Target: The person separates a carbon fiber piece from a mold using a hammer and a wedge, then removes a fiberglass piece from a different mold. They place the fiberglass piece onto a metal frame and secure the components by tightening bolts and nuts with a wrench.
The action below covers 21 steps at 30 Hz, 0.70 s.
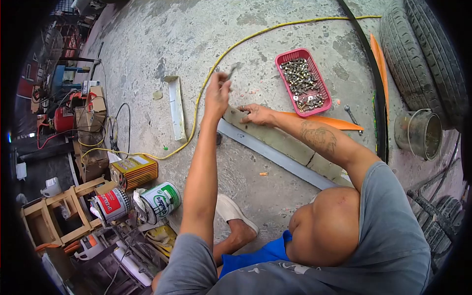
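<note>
My left hand is raised above the end of a long grey metal beam, its fingers closed round a small, motion-blurred wrench. On the beam's near-left end lies my right hand, thumb and fingers gripping at its edge. The beam runs diagonally across the floor toward my bent knee, with a dull greenish flat face and a paler grey side. Beyond my right hand stands a pink plastic basket of loose bolts and nuts. A second wrench rests on the floor right of it.
A yellow hose curves over the concrete beside a short metal channel. Paint cans, a yellow tin and a wooden frame crowd the left. Tyres and a metal bucket stand at right, near orange strips.
</note>
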{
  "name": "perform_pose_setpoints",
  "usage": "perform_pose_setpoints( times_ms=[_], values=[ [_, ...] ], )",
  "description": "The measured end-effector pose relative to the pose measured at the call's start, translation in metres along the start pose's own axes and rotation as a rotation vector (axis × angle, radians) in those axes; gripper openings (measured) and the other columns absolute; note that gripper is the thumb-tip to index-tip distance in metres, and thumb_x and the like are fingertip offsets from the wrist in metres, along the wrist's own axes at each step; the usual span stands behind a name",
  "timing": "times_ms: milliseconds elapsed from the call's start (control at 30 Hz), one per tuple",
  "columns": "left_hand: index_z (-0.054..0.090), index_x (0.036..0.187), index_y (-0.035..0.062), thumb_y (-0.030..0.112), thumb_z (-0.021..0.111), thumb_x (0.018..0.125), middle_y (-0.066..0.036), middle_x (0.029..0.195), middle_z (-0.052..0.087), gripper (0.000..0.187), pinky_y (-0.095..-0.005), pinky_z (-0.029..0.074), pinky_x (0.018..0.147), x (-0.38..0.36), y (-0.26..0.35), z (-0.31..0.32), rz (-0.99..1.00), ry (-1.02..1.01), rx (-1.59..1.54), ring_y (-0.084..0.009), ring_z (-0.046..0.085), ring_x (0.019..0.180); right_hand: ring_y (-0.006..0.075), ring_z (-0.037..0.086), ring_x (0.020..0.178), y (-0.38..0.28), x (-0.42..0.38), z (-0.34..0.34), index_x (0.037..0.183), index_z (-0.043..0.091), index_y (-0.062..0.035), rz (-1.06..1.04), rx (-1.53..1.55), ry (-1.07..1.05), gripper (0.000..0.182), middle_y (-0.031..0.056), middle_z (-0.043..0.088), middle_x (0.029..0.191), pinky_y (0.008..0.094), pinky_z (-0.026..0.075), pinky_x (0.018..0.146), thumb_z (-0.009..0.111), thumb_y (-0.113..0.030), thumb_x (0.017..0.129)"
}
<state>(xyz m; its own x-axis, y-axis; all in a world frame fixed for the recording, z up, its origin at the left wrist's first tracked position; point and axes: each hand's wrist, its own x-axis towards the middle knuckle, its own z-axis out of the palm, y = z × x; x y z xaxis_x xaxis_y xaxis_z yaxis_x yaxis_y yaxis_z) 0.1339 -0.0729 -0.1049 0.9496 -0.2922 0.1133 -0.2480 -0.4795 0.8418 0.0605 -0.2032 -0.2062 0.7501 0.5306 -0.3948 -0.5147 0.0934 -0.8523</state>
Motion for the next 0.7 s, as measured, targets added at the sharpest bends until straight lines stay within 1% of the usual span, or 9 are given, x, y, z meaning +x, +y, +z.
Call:
perform_pose_setpoints(
  times_ms=[33,100,133,200,267,367,500,567,700],
  values=[
    [0.054,0.104,-0.0001,0.013,0.057,0.095,-0.004,0.072,0.058,0.017,-0.0262,0.047,0.059,-0.020,0.005,-0.014,-0.040,0.053,0.082,-0.0114,0.056,0.064,0.0181,0.063,0.093,-0.001,0.003,-0.001,0.137,0.053,-0.0100,0.068,0.046,-0.013,0.058,0.0087,0.066,0.111,0.0333,0.052,0.081,0.067,-0.013,0.081],
    [0.056,0.100,-0.0013,0.018,0.055,0.097,-0.005,0.071,0.057,0.020,-0.0257,0.045,0.057,-0.062,-0.012,-0.027,-0.199,0.030,-0.038,-0.0102,0.053,0.059,0.0188,0.063,0.092,0.001,0.005,-0.002,0.137,0.053,-0.0124,0.059,0.074,-0.030,0.058,0.0089,0.067,0.109,0.0342,0.052,0.080,0.067,-0.012,0.081],
    [0.057,0.097,-0.0020,0.021,0.054,0.097,-0.005,0.071,0.057,0.023,-0.0248,0.044,0.055,-0.082,-0.001,-0.029,-0.325,-0.001,0.052,-0.0093,0.050,0.056,0.0194,0.063,0.090,0.001,0.006,-0.003,0.137,0.053,-0.0149,0.050,0.098,-0.038,0.058,0.0090,0.067,0.107,0.0351,0.052,0.079,0.066,-0.010,0.081],
    [0.057,0.099,-0.0008,0.023,0.056,0.097,-0.004,0.071,0.058,0.024,-0.0253,0.043,0.053,-0.113,-0.017,-0.018,-0.375,-0.008,0.030,-0.0094,0.052,0.056,0.0191,0.063,0.090,0.001,0.006,-0.002,0.138,0.052,-0.0129,0.049,0.095,-0.048,0.059,0.0096,0.067,0.107,0.0333,0.052,0.079,0.066,-0.011,0.081],
    [0.057,0.099,0.0012,0.025,0.057,0.097,-0.004,0.073,0.061,0.024,-0.0262,0.046,0.054,-0.129,-0.023,-0.002,-0.496,0.029,-0.253,-0.0107,0.057,0.058,0.0183,0.063,0.090,0.002,0.006,-0.003,0.139,0.052,-0.0124,0.024,0.072,-0.038,0.059,0.0090,0.067,0.107,0.0319,0.052,0.079,0.066,-0.010,0.081],
    [0.057,0.099,0.0017,0.024,0.059,0.096,-0.006,0.076,0.063,0.023,-0.0279,0.050,0.056,-0.134,-0.020,0.008,-0.612,0.062,-0.371,-0.0133,0.062,0.061,0.0173,0.063,0.089,0.003,0.006,-0.003,0.139,0.050,-0.0074,0.015,0.051,-0.018,0.060,0.0090,0.068,0.105,0.0313,0.052,0.078,0.066,-0.010,0.081],
    [0.056,0.100,0.0007,0.022,0.060,0.096,-0.007,0.079,0.064,0.022,-0.0288,0.053,0.058,-0.129,-0.009,0.012,-0.636,0.063,-0.417,-0.0152,0.063,0.063,0.0172,0.063,0.086,-0.013,-0.007,0.002,0.139,0.048,-0.0022,-0.024,0.052,0.030,0.062,0.0106,0.068,0.103,0.0315,0.052,0.076,0.066,-0.009,0.081],
    [0.055,0.102,0.0010,0.022,0.060,0.096,-0.008,0.080,0.064,0.023,-0.0288,0.053,0.059,-0.128,-0.010,0.015,-0.684,0.082,-0.537,-0.0160,0.064,0.063,0.0175,0.063,0.087,-0.011,-0.006,0.001,0.140,0.045,0.0017,0.001,0.100,-0.001,0.063,0.0129,0.066,0.106,0.0307,0.052,0.076,0.066,-0.009,0.081],
    [0.054,0.104,0.0015,0.023,0.061,0.096,-0.008,0.080,0.064,0.024,-0.0289,0.053,0.059,-0.125,-0.016,0.020,-0.719,0.093,-0.534,-0.0164,0.064,0.064,0.0175,0.063,0.088,-0.010,-0.004,0.001,0.141,0.043,0.0011,-0.008,0.077,0.029,0.065,0.0139,0.066,0.107,0.0300,0.052,0.076,0.066,-0.010,0.082]
  ],
)
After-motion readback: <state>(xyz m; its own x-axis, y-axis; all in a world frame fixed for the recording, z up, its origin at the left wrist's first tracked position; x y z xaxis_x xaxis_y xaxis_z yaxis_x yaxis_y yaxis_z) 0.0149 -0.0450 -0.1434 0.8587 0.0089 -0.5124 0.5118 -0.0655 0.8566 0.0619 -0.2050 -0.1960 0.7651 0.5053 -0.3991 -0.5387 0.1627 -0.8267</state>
